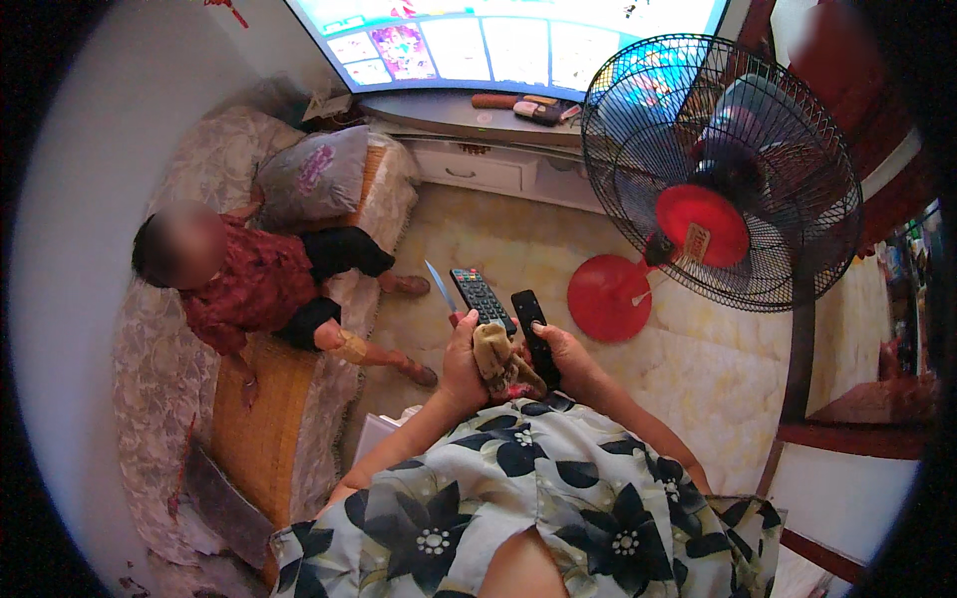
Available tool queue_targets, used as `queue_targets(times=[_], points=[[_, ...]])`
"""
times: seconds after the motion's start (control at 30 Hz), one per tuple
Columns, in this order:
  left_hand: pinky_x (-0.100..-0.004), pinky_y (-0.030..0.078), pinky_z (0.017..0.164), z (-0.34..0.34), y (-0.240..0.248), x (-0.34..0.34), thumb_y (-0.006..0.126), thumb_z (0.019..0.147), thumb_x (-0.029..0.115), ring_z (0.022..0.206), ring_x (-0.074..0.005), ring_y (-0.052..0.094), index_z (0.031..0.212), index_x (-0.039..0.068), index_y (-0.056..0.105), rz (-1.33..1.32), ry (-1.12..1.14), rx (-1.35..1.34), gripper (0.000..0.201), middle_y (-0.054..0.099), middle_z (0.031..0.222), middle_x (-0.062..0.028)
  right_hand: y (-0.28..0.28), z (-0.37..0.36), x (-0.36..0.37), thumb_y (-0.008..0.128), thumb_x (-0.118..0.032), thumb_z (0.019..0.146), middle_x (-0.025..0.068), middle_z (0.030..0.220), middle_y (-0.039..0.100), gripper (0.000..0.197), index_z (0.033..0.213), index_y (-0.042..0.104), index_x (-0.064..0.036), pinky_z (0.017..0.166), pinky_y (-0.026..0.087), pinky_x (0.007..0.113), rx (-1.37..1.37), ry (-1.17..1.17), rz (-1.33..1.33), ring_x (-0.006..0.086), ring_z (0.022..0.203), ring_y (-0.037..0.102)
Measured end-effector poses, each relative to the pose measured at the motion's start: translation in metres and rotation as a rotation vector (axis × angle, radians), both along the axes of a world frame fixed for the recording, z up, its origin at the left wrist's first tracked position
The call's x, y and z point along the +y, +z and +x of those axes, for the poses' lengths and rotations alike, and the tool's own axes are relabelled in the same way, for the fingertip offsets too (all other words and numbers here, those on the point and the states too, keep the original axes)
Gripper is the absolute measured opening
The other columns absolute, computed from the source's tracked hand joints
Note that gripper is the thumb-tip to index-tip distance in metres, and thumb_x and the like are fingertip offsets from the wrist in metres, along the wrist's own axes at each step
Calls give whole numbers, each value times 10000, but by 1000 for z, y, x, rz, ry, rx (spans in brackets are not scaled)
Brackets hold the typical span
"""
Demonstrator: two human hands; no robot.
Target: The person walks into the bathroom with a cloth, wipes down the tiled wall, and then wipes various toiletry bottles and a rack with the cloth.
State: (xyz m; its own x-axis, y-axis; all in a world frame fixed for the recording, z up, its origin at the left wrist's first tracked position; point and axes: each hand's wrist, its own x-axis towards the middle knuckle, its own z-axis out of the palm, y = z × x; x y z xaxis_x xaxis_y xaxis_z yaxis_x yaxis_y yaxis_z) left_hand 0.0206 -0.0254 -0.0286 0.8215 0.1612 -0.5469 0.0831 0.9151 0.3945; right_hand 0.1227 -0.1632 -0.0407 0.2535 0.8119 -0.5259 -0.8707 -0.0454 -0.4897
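Note:
Close in front of my body, my left hand (465, 361) is closed around several things. A black remote control (480, 293) with many buttons stands up out of it. Beside that, a knife (440, 287) points its pale blade away from me, its red handle partly covered by my fingers. A bunched brown and reddish cloth (492, 353) lies between my hands, against the left one. My right hand (568, 355) grips a slimmer black remote control (531, 319), thumb resting on its face. The lower end of the cloth is hidden near my patterned clothing.
A standing fan (723, 174) with a red round base (609, 297) is ahead right. Someone in a dark red shirt (254, 274) sits on a covered sofa (150, 399) at left, legs reaching toward me. A lit television (508, 48) stands beyond a low cabinet (469, 171).

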Motion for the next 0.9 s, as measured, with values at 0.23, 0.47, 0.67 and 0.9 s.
queue_targets(times=[0.23, 0.47, 0.67, 0.9], points=[[-468, 475, 815, -1, -1, -1, 413, 843, 518, 852, -326, 599, 1058, 43, 552, -70, 3, -58, 540, 605, 910, -147, 11, 1, 6, 434, -331, 891, 118, 908, 625, 372, 1123, 503, -49, 706, 521, 339, 80, 31, 11, 229, 758, 628], [-442, 483, 799, 1, 3, -6, 398, 860, 504, 838, -306, 600, 1060, 32, 551, -36, 42, -56, 535, 610, 938, -156, 6, 8, 3, 420, -334, 899, 105, 969, 612, 391, 1185, 492, -78, 754, 507, 356, 88, 79, -10, 216, 833, 616], [-444, 485, 731, 7, 40, -10, 485, 813, 523, 797, -268, 577, 1021, 101, 566, -116, 18, 88, 478, 599, 869, -114, -7, 8, -6, 459, -425, 884, 89, 995, 600, 464, 1143, 497, -42, 756, 478, 322, -148, 121, -124, 202, 865, 595], [-428, 477, 672, 16, 51, -3, 536, 782, 534, 750, -257, 550, 987, 130, 562, -93, 28, 246, 454, 564, 852, -86, 0, 11, 4, 477, -443, 877, 89, 1000, 582, 454, 1092, 507, -44, 733, 466, 324, -40, 64, -121, 198, 848, 580]])
